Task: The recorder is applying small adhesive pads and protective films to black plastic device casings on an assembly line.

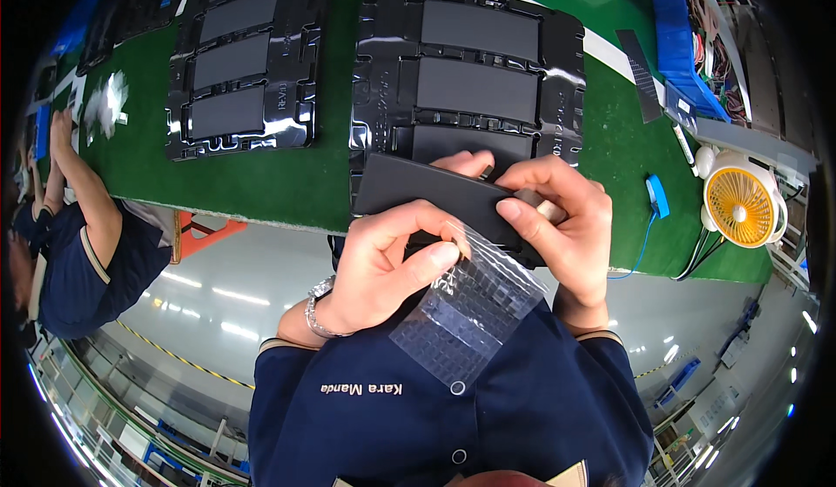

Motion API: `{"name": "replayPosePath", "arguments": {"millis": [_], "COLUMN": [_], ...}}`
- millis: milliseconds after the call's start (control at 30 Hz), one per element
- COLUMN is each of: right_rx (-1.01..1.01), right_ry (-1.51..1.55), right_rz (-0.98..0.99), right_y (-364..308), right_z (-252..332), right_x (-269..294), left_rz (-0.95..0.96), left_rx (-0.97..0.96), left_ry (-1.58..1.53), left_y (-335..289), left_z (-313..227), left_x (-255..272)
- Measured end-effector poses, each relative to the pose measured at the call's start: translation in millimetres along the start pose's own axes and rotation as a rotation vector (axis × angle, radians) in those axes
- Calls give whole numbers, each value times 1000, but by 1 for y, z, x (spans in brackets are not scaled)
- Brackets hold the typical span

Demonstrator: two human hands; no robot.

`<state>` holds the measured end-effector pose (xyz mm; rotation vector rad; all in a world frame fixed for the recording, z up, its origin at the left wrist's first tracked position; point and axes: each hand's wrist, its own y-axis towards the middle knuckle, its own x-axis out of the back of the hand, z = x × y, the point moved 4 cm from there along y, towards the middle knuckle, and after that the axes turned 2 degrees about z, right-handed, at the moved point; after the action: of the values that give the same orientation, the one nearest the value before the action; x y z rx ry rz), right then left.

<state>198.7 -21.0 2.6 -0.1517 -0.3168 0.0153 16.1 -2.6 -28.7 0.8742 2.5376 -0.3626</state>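
A flat dark grey rectangular panel (pixel 407 184) is held tilted in front of my body, over the table's near edge. My right hand (pixel 562 217) grips its right end, thumb on the near face and index finger bent over the top edge. Between the thumb and index finger of my left hand (pixel 387 265) is the corner of a clear plastic sheet (pixel 470 317) with rows of small dark rectangles. This sheet hangs down before my dark blue shirt. Some fingertips show behind the panel's upper edge; whose hand they belong to is hard to tell.
Behind the panel lies a black moulded tray (pixel 383 78) with similar dark panels; a second such tray (pixel 296 60) is left of it. At right stand a yellow-and-white fan (pixel 740 200), a blue cabled device (pixel 657 196) and a blue bin (pixel 684 34). Another person (pixel 96 252) works at far left.
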Motion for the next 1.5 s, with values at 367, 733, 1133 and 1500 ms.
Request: {"name": "replayPosePath", "arguments": {"millis": [367,733,1133,1500], "right_rx": [-65,380,368,392], "right_ry": [-330,-322,-455,-416], "right_rz": [-33,71,43,-17], "right_y": [-27,-23,-4,-4], "right_z": [-24,26,25,22], "right_x": [4,-10,-27,-28], "left_rz": [-462,-211,-19,-24], "left_rx": [-392,-226,-181,-301], "left_ry": [486,627,590,725], "left_y": [-15,11,14,15], "left_z": [-35,-24,-20,-27], "left_x": [64,31,18,12]}}
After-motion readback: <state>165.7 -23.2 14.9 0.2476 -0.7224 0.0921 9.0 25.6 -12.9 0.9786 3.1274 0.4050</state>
